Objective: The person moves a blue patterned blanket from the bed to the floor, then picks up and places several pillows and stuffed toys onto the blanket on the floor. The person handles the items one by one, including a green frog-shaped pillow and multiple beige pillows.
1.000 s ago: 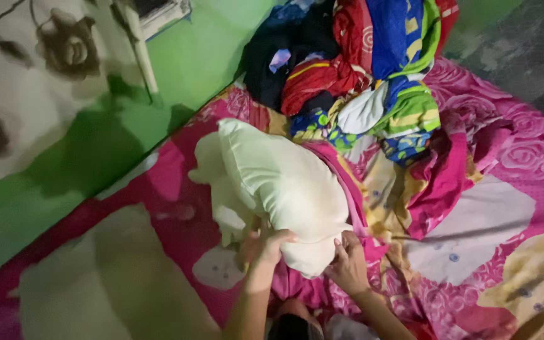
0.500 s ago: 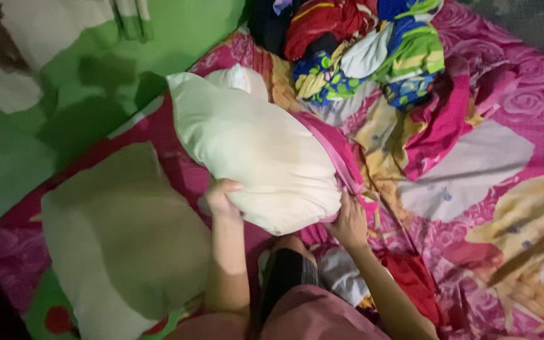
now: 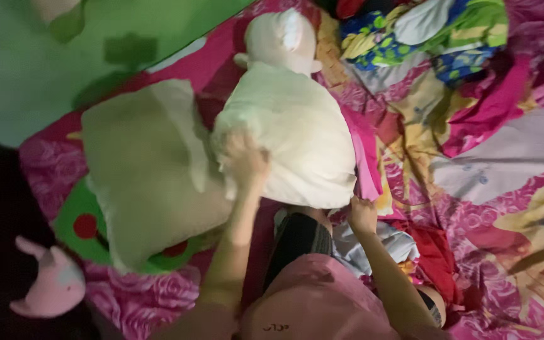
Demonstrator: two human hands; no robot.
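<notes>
- Gripping the cream pillow (image 3: 291,132) from both sides: the left hand (image 3: 245,160) is pressed into its left face with fingers dug into the cloth, and the right hand (image 3: 361,214) is pinched shut on the lower right corner. Hands sit apart, the pillow's width between them.
- That pillow is propped up over the person's lap, its bottom edge right above a knee in dark striped shorts (image 3: 294,239). Its left edge overlaps a second, duller beige pillow (image 3: 143,170) lying flat, so no gap on that side.
- Top end touches a pale stuffed toy (image 3: 279,38), so it's hemmed in up there too.
- On the right, a pink cloth (image 3: 365,154) hangs along the pillow's edge, looks like a cover, can't say for sure.
- Everything sits on a pink rose-print bedsheet (image 3: 505,157) with big cartoon patches, rumpled, and the most open stretch is off to the right.
- Green wall (image 3: 26,69) runs along the upper left, just beside the mattress edge.
- Dark gap at the far left, with a pink plush (image 3: 55,283) lying at the mattress's lower left corner.
- Heap of bright clothes (image 3: 436,28) at the top right, well apart from the hands.
- White and red cloth (image 3: 410,249) bunched by the right forearm.
</notes>
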